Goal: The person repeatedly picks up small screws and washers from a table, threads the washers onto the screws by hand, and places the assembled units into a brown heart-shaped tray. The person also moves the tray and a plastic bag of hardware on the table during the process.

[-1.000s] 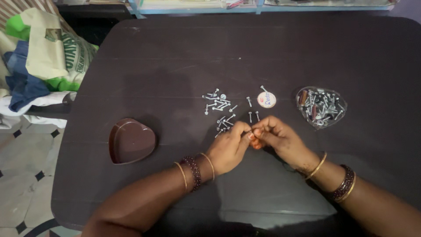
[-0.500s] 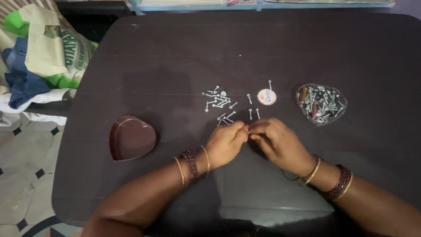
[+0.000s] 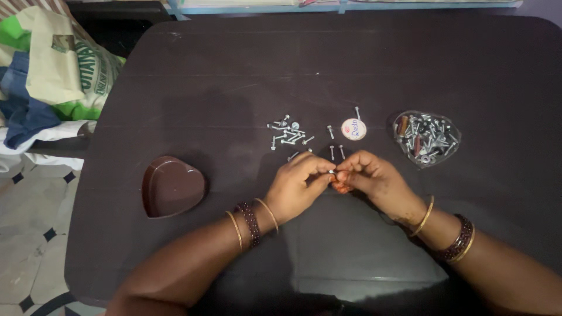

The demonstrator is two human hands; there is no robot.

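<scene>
Head cam, left hand (image 3: 298, 187) & right hand (image 3: 372, 178) grips pinched tight on small screw (image 3: 332, 172), screw pile (image 3: 287, 133) nearby

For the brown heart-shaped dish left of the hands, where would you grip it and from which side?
Grip the brown heart-shaped dish by its raised rim, probably at the rounded right edge nearest the left hand, thumb inside and fingers outside. It sits open side up and appears empty, with bare table all round, so coming from above and the right looks unobstructed. Its low wall offers little else to pinch.
</scene>
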